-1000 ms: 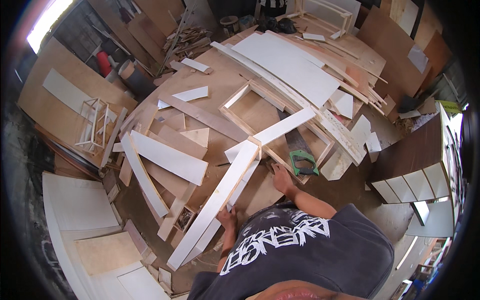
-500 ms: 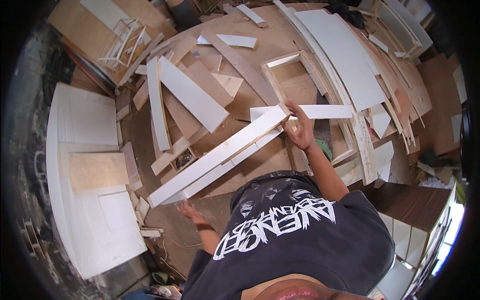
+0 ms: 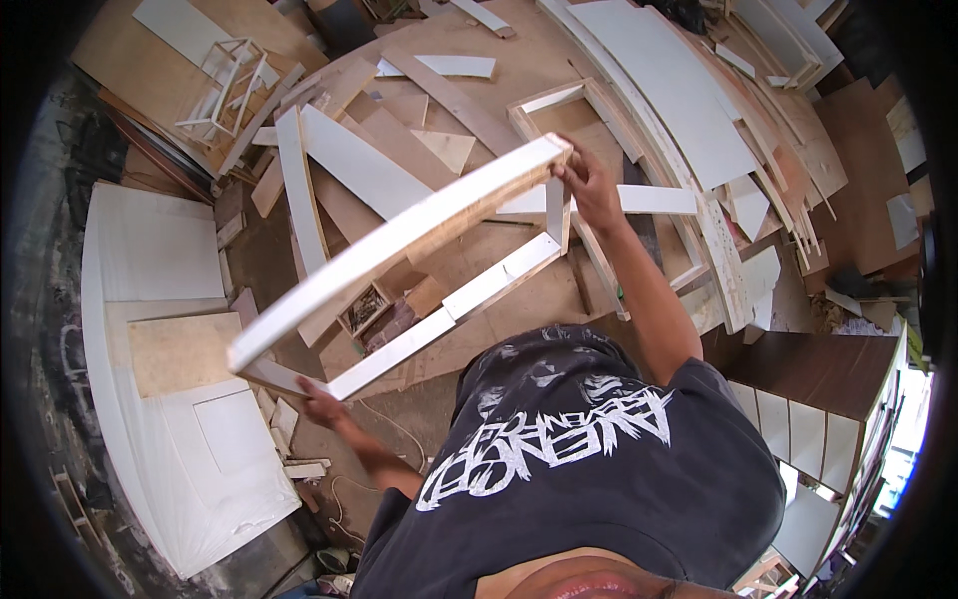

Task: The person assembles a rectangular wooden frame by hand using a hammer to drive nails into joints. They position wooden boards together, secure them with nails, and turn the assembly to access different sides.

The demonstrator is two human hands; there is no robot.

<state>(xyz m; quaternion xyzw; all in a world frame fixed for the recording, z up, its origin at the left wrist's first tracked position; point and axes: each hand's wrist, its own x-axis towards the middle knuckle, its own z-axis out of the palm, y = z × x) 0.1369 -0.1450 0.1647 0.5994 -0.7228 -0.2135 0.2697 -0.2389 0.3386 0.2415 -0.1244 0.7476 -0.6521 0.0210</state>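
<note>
A long rectangular wooden frame (image 3: pixel 399 228), white on its outer faces with bare wood inside, is held tilted in the air above the worktable. My right hand (image 3: pixel 593 190) grips its upper right end, fingers closed around the corner. At the lower left end, my left hand (image 3: pixel 325 405) is closed on the short side piece; part of its fingers is hidden behind the frame. A small wooden box (image 3: pixel 367 307) with small dark pieces in it shows through the frame's opening. Beneath the raised end, a white strip (image 3: pixel 649 200) lies across another wooden frame (image 3: pixel 597 100).
White and brown boards (image 3: pixel 364 165) lie scattered over the worktable (image 3: pixel 539 55). Long white panels (image 3: pixel 669 95) are stacked to the right. A large wrapped white panel (image 3: pixel 160 255) stands at left, and a dark-topped cabinet (image 3: pixel 823 374) at right. A cord (image 3: pixel 344 504) trails on the floor.
The frame has been raised and tipped, so its opening now shows. My right hand has moved up with its end; my left hand has moved left and up onto the lower end.
</note>
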